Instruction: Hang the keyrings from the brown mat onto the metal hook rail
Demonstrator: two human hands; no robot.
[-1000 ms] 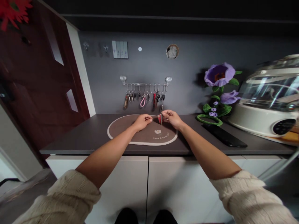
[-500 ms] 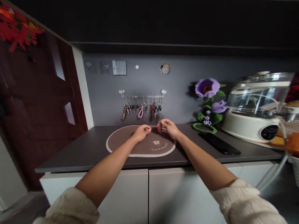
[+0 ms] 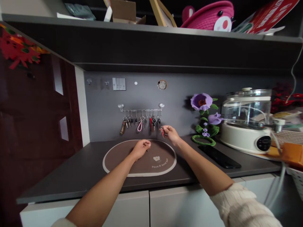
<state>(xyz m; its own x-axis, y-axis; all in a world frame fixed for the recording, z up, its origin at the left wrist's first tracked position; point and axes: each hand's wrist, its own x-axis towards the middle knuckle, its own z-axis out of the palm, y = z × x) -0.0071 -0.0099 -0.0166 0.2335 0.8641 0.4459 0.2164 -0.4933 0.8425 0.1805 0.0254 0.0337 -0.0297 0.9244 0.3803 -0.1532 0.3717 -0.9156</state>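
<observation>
My right hand (image 3: 171,134) pinches a bunch of keys (image 3: 162,132) with a red piece on it, just below the right end of the hook rail (image 3: 142,110). Several key sets hang from the rail on the wall, among them a pink loop strap (image 3: 140,125), a red strap (image 3: 150,123) and a brown tag (image 3: 122,127). Over the brown oval mat (image 3: 118,160), my left hand (image 3: 141,149) is closed with its fingertips together. Whatever it may hold is mostly hidden behind the fingers.
To the right stand purple fabric flowers (image 3: 202,101), a black flat object (image 3: 220,156) and a cream appliance with a clear top (image 3: 246,126). Overhead, a shelf (image 3: 151,47) carries a pink basket (image 3: 210,17) and boxes. A dark red door (image 3: 35,126) is at left.
My view has tilted upward, bringing the shelf's contents into sight. The right hand, still holding the keys, stays near the rail's right end; the left remains closed over the mat.
</observation>
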